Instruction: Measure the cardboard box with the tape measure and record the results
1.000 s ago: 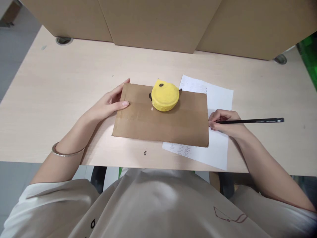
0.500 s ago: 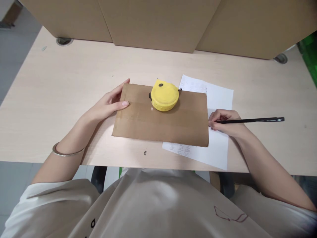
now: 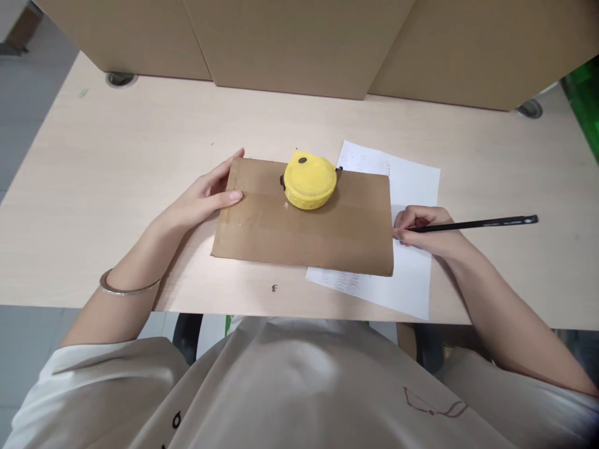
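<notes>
A flat brown cardboard sheet (image 3: pixel 304 231) lies on the pale wooden desk (image 3: pixel 116 162), partly covering a white sheet of paper (image 3: pixel 412 187). A round yellow tape measure (image 3: pixel 309 179) sits on the cardboard's far edge. My left hand (image 3: pixel 208 193) grips the cardboard's left edge, thumb on top and fingers along the side. My right hand (image 3: pixel 423 231) rests on the paper at the cardboard's right edge, fingers pinched on a black pencil (image 3: pixel 477 223) whose tip points at that edge.
Tall cardboard panels (image 3: pixel 290 43) stand along the back of the desk. Two round cable holes (image 3: pixel 120 78) mark the far corners. A small dark mark (image 3: pixel 274 288) is near the desk's front edge. A green object (image 3: pixel 584 93) shows at far right.
Hardly anything has moved; the pencil's far end has tilted up slightly and the view has shifted a little.
</notes>
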